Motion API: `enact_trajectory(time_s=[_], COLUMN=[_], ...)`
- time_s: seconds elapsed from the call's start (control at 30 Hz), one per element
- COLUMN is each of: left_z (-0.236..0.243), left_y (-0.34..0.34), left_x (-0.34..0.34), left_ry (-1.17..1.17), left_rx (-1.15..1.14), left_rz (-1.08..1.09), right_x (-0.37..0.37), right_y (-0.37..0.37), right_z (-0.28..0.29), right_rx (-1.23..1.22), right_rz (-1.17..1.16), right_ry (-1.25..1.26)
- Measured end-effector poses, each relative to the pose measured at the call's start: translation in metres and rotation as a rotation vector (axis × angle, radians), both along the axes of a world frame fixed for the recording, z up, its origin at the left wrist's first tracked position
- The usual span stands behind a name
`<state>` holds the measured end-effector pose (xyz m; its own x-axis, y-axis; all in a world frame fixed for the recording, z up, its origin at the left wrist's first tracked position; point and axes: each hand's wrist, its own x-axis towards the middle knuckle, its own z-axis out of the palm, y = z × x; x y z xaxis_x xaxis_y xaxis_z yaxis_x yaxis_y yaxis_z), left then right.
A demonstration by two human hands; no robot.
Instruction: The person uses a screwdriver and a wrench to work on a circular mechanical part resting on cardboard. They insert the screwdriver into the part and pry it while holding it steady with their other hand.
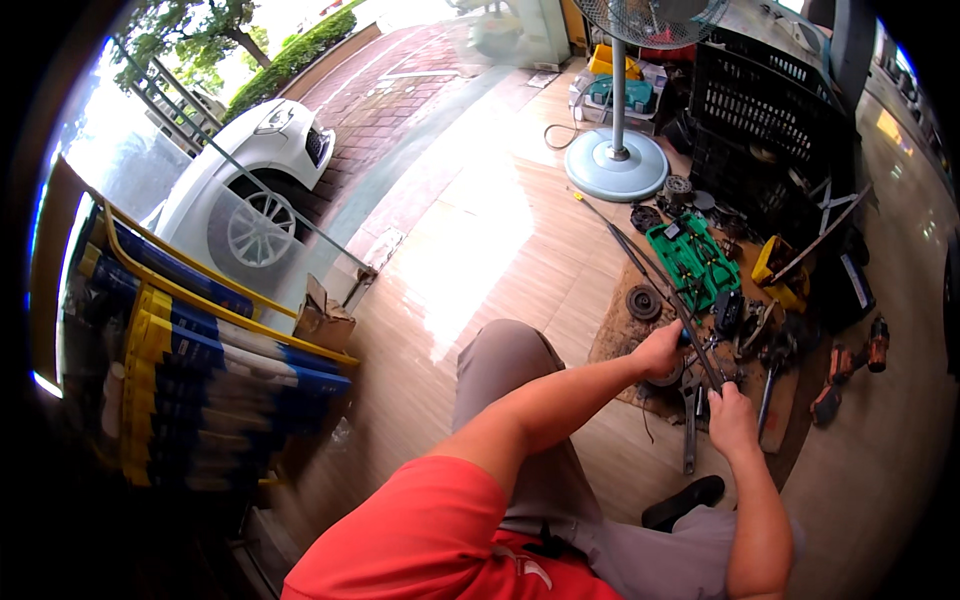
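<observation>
Long dark rod (679, 305) is slanting past the near-left side of the green tool case (692, 262), with its near end reaching below the case, toward the seated person. From where I'm standing, it's looking slim and fairly stiff, probably light for its length and not very fragile, though a smooth surface could be slippery. Its far part is sticking out well beyond the hands, so I'd expect that end to sway; gripping the near end firmly and supporting it further up seems the steadier hold.

The right hand (733, 418), below the case, is grasping the rod's near end, its fingers closing around it. The left hand (657, 352), nearer the case, is clenching a blue handle (685, 338) right beside the rod; whether those fingers are also touching the rod, I can't tell. Between the hands, the rod is crossing just to the right of the left fist.

A round dark wheel (644, 302) is lying left of the case, while an orange power tool (840, 364) is resting on the floor, off to its lower right.
</observation>
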<state>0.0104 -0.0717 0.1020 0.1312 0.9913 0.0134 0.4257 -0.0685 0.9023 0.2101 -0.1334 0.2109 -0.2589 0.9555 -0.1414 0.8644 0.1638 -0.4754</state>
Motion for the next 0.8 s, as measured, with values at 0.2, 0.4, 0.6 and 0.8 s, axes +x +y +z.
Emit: enact_trajectory(time_s=[0.2,0.4,0.6,0.8], left_z=[-0.001,0.0,-0.007,-0.013], left_y=[0.001,0.001,0.004,0.003], left_x=[-0.001,0.001,0.001,0.0], left_ry=[0.0,0.022,0.029,0.008], left_rx=[-0.048,-0.077,-0.075,-0.032], left_rz=[0.011,-0.002,0.007,0.004], right_x=[-0.002,0.002,-0.002,-0.005], right_y=[-0.004,-0.003,-0.002,-0.004], right_z=[-0.003,-0.009,-0.003,-0.001], right_rx=[0.002,-0.002,-0.049,-0.087], right_rz=[-0.022,-0.029,-0.005,0.007], right_ry=[0.075,0.059,0.014,-0.028])
